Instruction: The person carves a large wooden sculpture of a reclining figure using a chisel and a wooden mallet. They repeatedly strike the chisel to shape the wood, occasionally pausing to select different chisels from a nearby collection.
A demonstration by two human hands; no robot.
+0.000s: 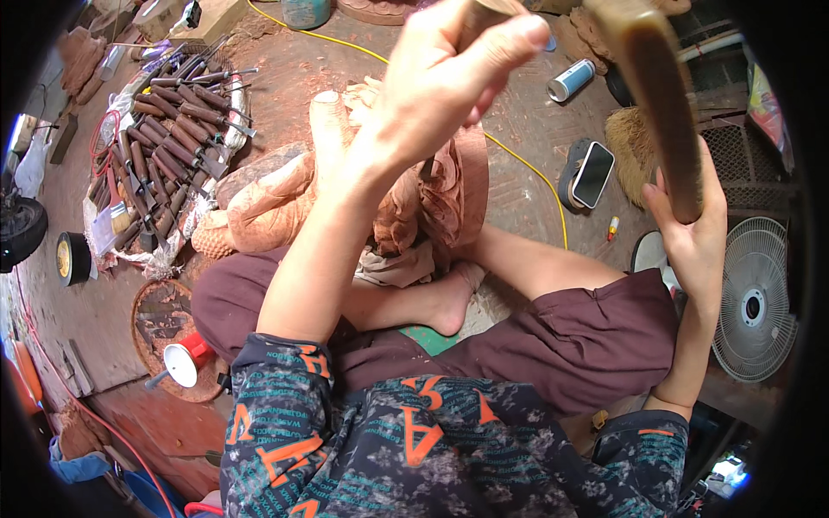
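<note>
My left hand is closed round the wooden handle of a chisel, raised above a reddish wood carving. Most of the chisel is hidden by the hand. The carving has rounded, finger-like forms and deep folds, and rests on the floor against my crossed legs. To the right, my right hand grips the lower end of a long brown wooden mallet. Held upright, the mallet is blurred by motion, and its head reaches the top edge.
Several wooden-handled chisels are heaped at the left. A yellow cord crosses the floor behind the carving. At the right are a phone, a spray can, a straw brush and a fan. A red-and-white lamp stands lower left.
</note>
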